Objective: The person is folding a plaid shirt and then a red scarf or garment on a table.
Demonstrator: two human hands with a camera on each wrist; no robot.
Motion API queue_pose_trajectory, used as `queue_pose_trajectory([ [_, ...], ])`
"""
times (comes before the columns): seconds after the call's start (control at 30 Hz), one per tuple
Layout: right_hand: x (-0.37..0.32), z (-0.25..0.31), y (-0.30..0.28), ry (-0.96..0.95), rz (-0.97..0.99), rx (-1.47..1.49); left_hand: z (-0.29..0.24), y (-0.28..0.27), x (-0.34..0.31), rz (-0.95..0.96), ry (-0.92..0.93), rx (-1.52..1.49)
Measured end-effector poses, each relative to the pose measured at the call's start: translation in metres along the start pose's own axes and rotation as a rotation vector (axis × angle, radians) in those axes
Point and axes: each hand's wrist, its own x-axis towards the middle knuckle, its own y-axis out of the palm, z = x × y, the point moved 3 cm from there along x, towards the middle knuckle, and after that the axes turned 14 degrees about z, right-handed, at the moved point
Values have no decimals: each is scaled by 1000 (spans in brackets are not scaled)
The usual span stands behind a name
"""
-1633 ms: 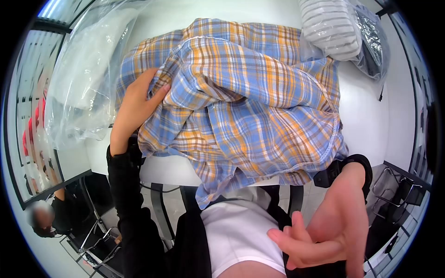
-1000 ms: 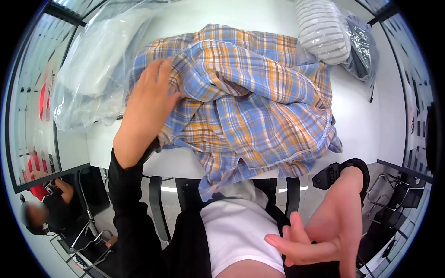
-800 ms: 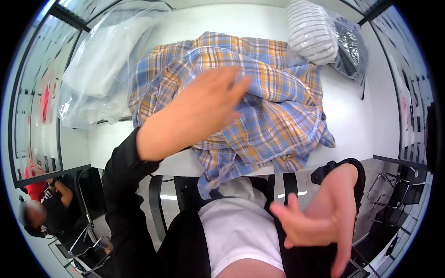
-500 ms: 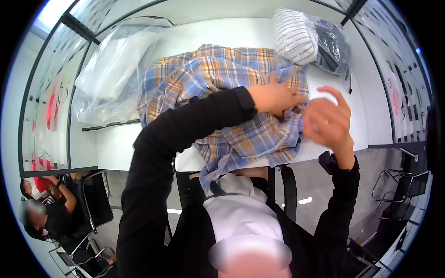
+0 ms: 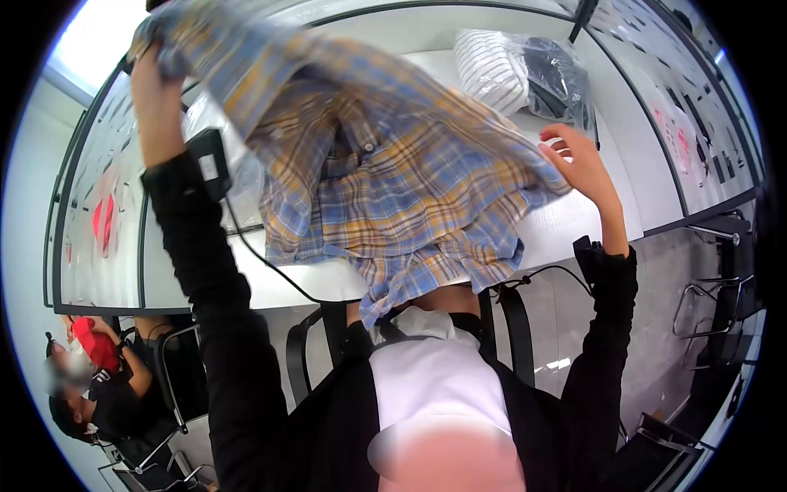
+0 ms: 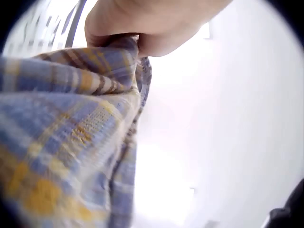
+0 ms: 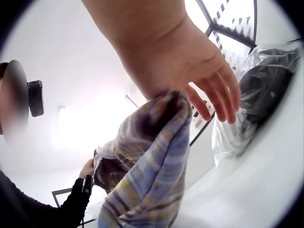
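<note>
A blue, orange and white plaid shirt (image 5: 410, 180) is spread over the table, its left part lifted and blurred. High at the upper left, my left hand (image 5: 156, 102) grips one end; in the left wrist view the cloth bunches into the curled left hand (image 6: 156, 23). My right hand (image 5: 580, 164) pinches the shirt's right edge. The right wrist view has the fabric tented up to the right hand (image 7: 190, 66), whose thumb tip is hidden by cloth while the other fingers hang loosely. A button shows near the shirt's opening.
Bagged striped cloth (image 5: 492, 72) and a dark bagged item (image 5: 557, 78) lie at the table's back right. Behind the raised shirt is a clear plastic bag (image 5: 246, 193). A cable (image 5: 262, 261) trails from the left wrist. Another person (image 5: 106, 385) sits at the left.
My left hand crossed from the shirt's left side to its right, then swung back to the upper left, lifting cloth. The right hand rose from the lap to the shirt's right edge.
</note>
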Motion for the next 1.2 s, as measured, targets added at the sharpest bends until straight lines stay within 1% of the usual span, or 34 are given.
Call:
queue_pose_trajectory([
  [0.03,4,-2,3,18,88,-16,-10,-22,-8,-12,25,67],
  [0.07,11,-3,8,31,173,-27,-8,-67,1,6,60,156],
  [0.1,15,1,14,8,274,37,-8,-97,-1,-42,55,245],
  [0.13,18,6,21,-12,381,102,-9,-109,-13,-66,-32,316],
  [0.17,20,12,28,-31,493,163,2,-152,-9,-113,-148,421],
  [0.2,24,17,35,-140,504,99,9,-178,-12,-91,-238,545],
  [0.27,26,23,53,-349,528,-19,21,-212,-10,228,-431,1493],
  [0.3,21,38,60,-316,552,-137,15,-194,-31,179,-364,1822],
  [0.33,16,42,72,-327,512,-212,11,-153,-68,125,-281,2148],
  [0.37,13,43,81,-250,469,-261,-3,-91,-100,51,-216,2254],
  [0.4,13,41,88,-172,425,-310,-1,-71,-107,143,73,2150],
  [0.43,20,34,91,-160,369,-261,8,-50,-113,402,345,1955],
  [0.47,30,26,89,-149,314,-213,18,-19,-126,566,252,1658],
  [0.5,32,26,80,-258,120,-79,20,22,-152,761,366,1625],
  [0.53,40,29,65,9,170,-114,36,42,-175,889,367,1654],
  [0.57,51,10,60,-126,21,56,47,68,-191,1104,320,1730],
  [0.6,56,25,43,25,146,302,61,84,-202,1119,464,1713],
  [0.63,64,25,36,-45,194,574,74,96,-203,1150,424,1586],
  [0.67,67,40,26,-17,292,853,87,108,-203,1179,384,1460],
  [0.7,74,48,13,-109,386,933,100,120,-191,1207,167,1225],
  [0.73,76,65,-1,-76,260,883,112,128,-177,1214,-35,988],
  [0.77,82,79,-14,-31,145,912,115,131,-155,1097,-64,932],
  [0.8,96,68,-28,-262,139,1033,111,132,-139,983,-90,876],
  [0.83,136,15,-57,-376,86,1122,76,139,-132,770,-458,774],
  [0.87,144,8,-66,-457,57,1156,88,119,-108,676,-365,450],
  [0.9,152,1,-76,-539,31,1189,64,117,-106,600,-392,27],
  [0.93,128,56,-61,-586,32,1171,66,95,-90,620,-573,-190],
  [0.97,113,89,-52,-634,35,1155,49,94,-97,503,-558,-379],
  [1.0,113,84,-46,-537,30,869,51,69,-87,557,-567,-421],
  [1.07,115,59,-24,-328,15,304,54,23,-90,458,-549,80],
  [1.13,110,36,12,125,386,24,46,-9,-103,832,-339,1071],
  [1.17,105,21,29,72,479,-64,48,-31,-106,983,-412,1346],
  [1.2,100,15,42,15,566,-157,46,-39,-109,1128,-477,1625],
])
